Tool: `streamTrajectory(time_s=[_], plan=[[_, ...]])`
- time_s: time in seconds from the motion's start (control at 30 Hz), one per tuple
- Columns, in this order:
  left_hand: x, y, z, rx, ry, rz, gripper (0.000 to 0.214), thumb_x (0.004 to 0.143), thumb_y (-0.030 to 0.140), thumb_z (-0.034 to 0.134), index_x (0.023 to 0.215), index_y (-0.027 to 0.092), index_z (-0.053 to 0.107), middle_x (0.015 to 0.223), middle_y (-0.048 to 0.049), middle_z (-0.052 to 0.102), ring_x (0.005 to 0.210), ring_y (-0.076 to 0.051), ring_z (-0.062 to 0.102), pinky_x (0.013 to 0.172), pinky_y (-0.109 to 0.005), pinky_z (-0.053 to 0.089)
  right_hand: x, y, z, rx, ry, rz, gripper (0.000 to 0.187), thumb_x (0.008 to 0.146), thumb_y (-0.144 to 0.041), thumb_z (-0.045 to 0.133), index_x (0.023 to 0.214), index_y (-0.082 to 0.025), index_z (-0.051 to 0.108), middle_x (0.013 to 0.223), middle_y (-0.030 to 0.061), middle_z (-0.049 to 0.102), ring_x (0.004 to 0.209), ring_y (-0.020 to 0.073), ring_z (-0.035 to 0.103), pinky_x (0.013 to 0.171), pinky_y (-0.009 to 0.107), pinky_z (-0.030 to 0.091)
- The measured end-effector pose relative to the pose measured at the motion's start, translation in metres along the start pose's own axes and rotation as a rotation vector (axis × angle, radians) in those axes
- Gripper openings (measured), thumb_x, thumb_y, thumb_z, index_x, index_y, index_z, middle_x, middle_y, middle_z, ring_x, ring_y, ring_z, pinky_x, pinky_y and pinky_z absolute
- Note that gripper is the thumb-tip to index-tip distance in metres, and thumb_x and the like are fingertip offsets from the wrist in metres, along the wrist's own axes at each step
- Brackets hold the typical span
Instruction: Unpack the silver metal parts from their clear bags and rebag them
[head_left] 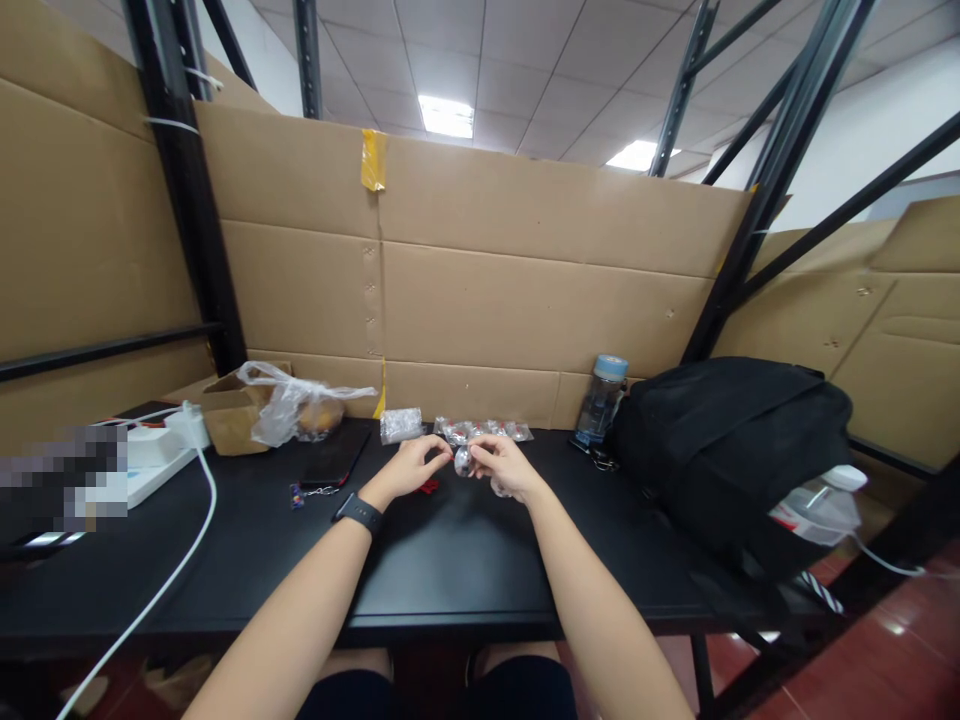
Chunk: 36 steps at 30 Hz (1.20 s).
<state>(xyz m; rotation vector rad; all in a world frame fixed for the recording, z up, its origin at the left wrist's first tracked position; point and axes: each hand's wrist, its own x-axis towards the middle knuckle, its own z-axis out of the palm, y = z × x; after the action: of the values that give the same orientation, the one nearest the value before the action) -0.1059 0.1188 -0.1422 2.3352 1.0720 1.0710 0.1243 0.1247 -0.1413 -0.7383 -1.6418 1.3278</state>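
Note:
My left hand (414,464) and my right hand (504,466) meet over the middle of the black table (450,560). Both pinch a small clear plastic packet (463,461) between their fingertips. A black watch sits on my left wrist (358,513). Something small and red (429,487) lies on the table just under my left hand. Behind the hands lies a row of several small clear packets (484,431), and a larger clear packet (400,424) rests to their left.
A black backpack (727,450) fills the table's right side, with a blue-capped bottle (602,400) beside it. At left are a dark phone (334,458), keys (311,491), a cardboard box with a plastic bag (292,408), and a white power strip with cable (161,450). Cardboard walls surround the table.

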Motion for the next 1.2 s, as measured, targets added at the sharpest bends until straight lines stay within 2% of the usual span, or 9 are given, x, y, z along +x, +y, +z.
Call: streamTrajectory(time_s=[0.17, 0.33, 0.57, 0.67, 0.77, 0.83, 0.9, 1.03, 1.2], plan=[[-0.005, -0.01, -0.017, 0.276, 0.043, -0.086, 0.02, 0.088, 0.034, 0.055, 0.086, 0.021, 0.071, 0.092, -0.0033, 0.074, 0.083, -0.018, 0.066, 0.079, -0.027, 0.045, -0.007, -0.006, -0.041, -0.425, 0.17, 0.05, 0.026, 0.082, -0.039, 0.069, 0.084, -0.014, 0.073, 0.07, 0.0041, 0.071, 0.057, 0.0137, 0.062, 0.052, 0.022, 0.042], [-0.01, -0.017, -0.026, 0.3, -0.084, -0.111, 0.015, 0.081, 0.03, 0.06, 0.079, 0.023, 0.073, 0.084, -0.0002, 0.075, 0.079, -0.017, 0.067, 0.076, -0.024, 0.044, -0.017, 0.004, -0.069, -0.672, 0.079, 0.168, 0.02, 0.081, -0.025, 0.063, 0.084, -0.013, 0.078, 0.08, 0.0067, 0.077, 0.068, 0.0165, 0.066, 0.066, 0.026, 0.049], [-0.011, -0.023, -0.022, 0.291, -0.193, -0.127, 0.012, 0.072, 0.025, 0.061, 0.075, 0.023, 0.073, 0.08, -0.0001, 0.074, 0.077, -0.017, 0.067, 0.077, -0.023, 0.046, -0.012, 0.018, -0.068, -0.89, 0.078, 0.272, 0.019, 0.083, -0.016, 0.061, 0.095, -0.016, 0.076, 0.077, 0.0045, 0.074, 0.072, 0.0162, 0.067, 0.072, 0.025, 0.05], [-0.011, -0.024, -0.02, 0.269, -0.205, -0.105, 0.013, 0.071, 0.025, 0.061, 0.077, 0.023, 0.073, 0.085, -0.0006, 0.074, 0.081, -0.017, 0.067, 0.081, -0.024, 0.048, -0.013, 0.02, -0.069, -1.01, 0.21, 0.297, 0.027, 0.085, -0.014, 0.056, 0.105, -0.019, 0.073, 0.107, 0.0094, 0.072, 0.099, 0.0217, 0.064, 0.088, 0.033, 0.047], [-0.011, -0.023, -0.02, 0.248, -0.209, -0.089, 0.015, 0.072, 0.026, 0.061, 0.082, 0.022, 0.072, 0.089, -0.0011, 0.073, 0.084, -0.018, 0.067, 0.084, -0.025, 0.048, -0.01, 0.025, -0.072, -1.109, 0.38, 0.33, 0.043, 0.089, -0.015, 0.048, 0.13, -0.021, 0.06, 0.145, 0.0154, 0.049, 0.128, 0.0328, 0.046, 0.102, 0.051, 0.037], [-0.011, -0.021, -0.02, 0.241, -0.198, -0.078, 0.018, 0.074, 0.027, 0.061, 0.087, 0.022, 0.072, 0.092, -0.0019, 0.073, 0.087, -0.018, 0.067, 0.085, -0.026, 0.049, -0.004, 0.029, -0.075, -1.168, 0.438, 0.359, 0.054, 0.089, -0.014, 0.044, 0.143, -0.023, 0.047, 0.156, 0.0153, 0.036, 0.136, 0.0362, 0.036, 0.103, 0.059, 0.032], [-0.011, -0.02, -0.019, 0.243, -0.176, -0.066, 0.019, 0.075, 0.028, 0.061, 0.09, 0.022, 0.072, 0.095, -0.0028, 0.072, 0.09, -0.019, 0.067, 0.086, -0.027, 0.048, 0.003, 0.031, -0.077, -1.252, 0.445, 0.379, 0.061, 0.089, -0.012, 0.041, 0.148, -0.026, 0.039, 0.158, 0.0132, 0.033, 0.138, 0.0348, 0.033, 0.103, 0.059, 0.031], [-0.011, -0.022, -0.018, 0.268, -0.164, -0.066, 0.017, 0.079, 0.029, 0.06, 0.09, 0.022, 0.071, 0.094, -0.0033, 0.071, 0.088, -0.019, 0.067, 0.084, -0.027, 0.048, 0.016, 0.029, -0.081, -1.371, 0.424, 0.372, 0.055, 0.09, -0.019, 0.044, 0.144, -0.027, 0.045, 0.146, 0.0134, 0.048, 0.131, 0.0324, 0.041, 0.103, 0.057, 0.03], [-0.008, -0.027, -0.017, 0.28, -0.137, -0.079, 0.016, 0.081, 0.026, 0.059, 0.091, 0.022, 0.071, 0.093, -0.0039, 0.072, 0.086, -0.018, 0.067, 0.082, -0.027, 0.048, 0.016, 0.021, -0.087, -1.39, 0.453, 0.422, 0.036, 0.085, -0.038, 0.06, 0.117, -0.023, 0.069, 0.133, 0.0162, 0.054, 0.127, 0.036, 0.045, 0.101, 0.058, 0.031]])
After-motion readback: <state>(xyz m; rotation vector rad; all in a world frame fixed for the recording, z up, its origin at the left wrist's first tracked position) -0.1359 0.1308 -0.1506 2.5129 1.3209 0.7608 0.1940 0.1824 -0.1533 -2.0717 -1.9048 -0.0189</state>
